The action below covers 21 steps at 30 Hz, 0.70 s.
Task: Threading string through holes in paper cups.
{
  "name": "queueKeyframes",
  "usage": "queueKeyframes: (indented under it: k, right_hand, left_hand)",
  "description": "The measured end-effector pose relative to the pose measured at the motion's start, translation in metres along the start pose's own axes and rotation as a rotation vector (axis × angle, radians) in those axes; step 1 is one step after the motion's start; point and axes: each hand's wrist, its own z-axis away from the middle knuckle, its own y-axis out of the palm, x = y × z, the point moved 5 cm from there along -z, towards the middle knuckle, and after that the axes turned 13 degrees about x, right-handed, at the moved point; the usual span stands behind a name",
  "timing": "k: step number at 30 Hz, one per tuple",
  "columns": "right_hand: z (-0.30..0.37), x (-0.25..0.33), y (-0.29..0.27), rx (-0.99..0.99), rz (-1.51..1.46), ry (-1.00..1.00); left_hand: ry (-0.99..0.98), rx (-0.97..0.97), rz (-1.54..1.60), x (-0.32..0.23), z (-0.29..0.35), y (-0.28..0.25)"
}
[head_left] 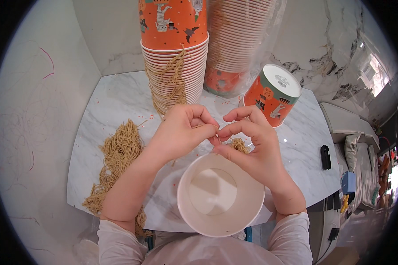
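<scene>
My left hand (185,132) is closed in a pinch on a thin tan cord, its thumb and index finger pressed together. Close against it, my right hand (256,143) brings thumb and fingers to the same spot; the cord between the fingertips is mostly hidden. A small bunch of tan cord (239,145) shows beside the right fingers, just beyond the rim of a white-lined paper bucket (252,194). That bucket stands mouth up, tilted toward me, beneath both hands. Left of my left forearm lies a long heap of tan cords (121,148).
Behind my hands rises a stack of orange paper buckets (174,33), with cords hanging over its rims. Next to it stands a plastic-wrapped stack (241,39). An upside-down bucket (272,97) sits right. A small black object (325,157) lies near the marbled table's (303,145) right edge.
</scene>
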Motion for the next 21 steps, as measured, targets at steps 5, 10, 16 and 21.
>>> queueKeyframes:
  k: [5, 10, 16, 21]
  right_hand:
    - [0.0004, -0.0017, 0.0033, -0.019, -0.002, 0.024]
    - [0.0005, -0.0018, 0.0056, -0.046, 0.043, 0.023]
    - [0.0023, -0.0071, 0.0052, -0.066, 0.075, -0.005]
    - [0.0027, -0.0058, 0.0054, -0.055, 0.051, 0.009]
  left_hand:
    - [-0.002, -0.02, 0.022, -0.0005, -0.0002, 0.0026]
    - [-0.002, -0.053, -0.024, 0.0046, -0.0008, 0.0004]
    - [-0.002, -0.061, -0.008, 0.0021, -0.0004, 0.0028]
    - [-0.009, -0.074, -0.028, 0.0037, 0.0004, 0.0015]
